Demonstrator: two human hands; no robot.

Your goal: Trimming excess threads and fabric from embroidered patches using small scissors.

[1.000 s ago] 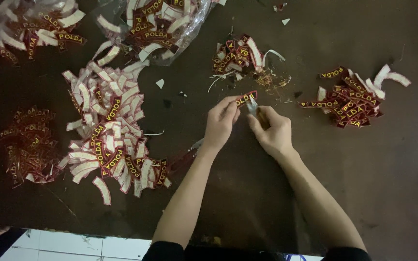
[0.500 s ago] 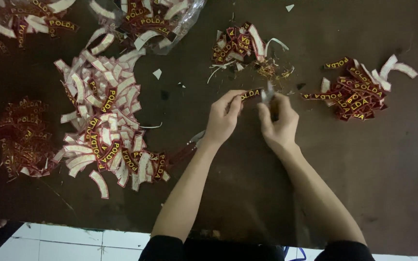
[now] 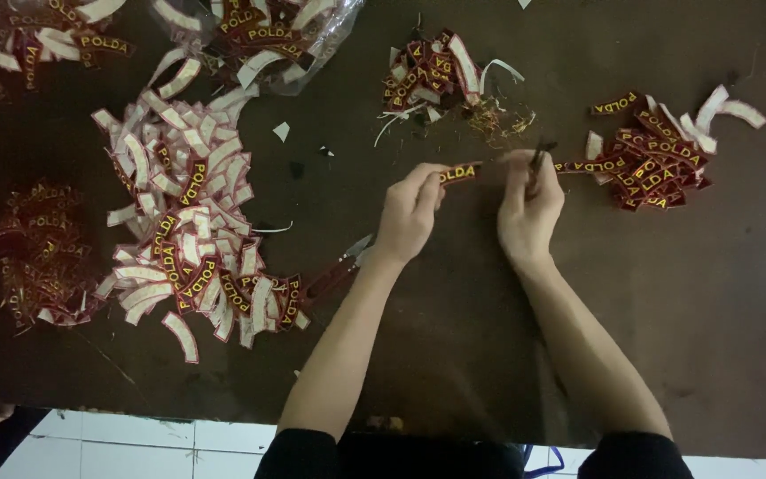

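Dark table [image 3: 454, 337], red patch [image 3: 459, 173] pinched by left hand [image 3: 410, 213], right hand [image 3: 529, 208] just beside

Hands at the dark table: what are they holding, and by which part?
Left hand pinches a curved red patch by its left end. Right hand grips a small dark tool; its kind cannot be told.

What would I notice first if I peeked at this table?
Probably the two hands in the middle: the left hand pinches a small dark red embroidered patch with yellow lettering, the right hand beside it holds a thin dark tool. To the left spreads a big heap of red and white patches on the dark brown table.
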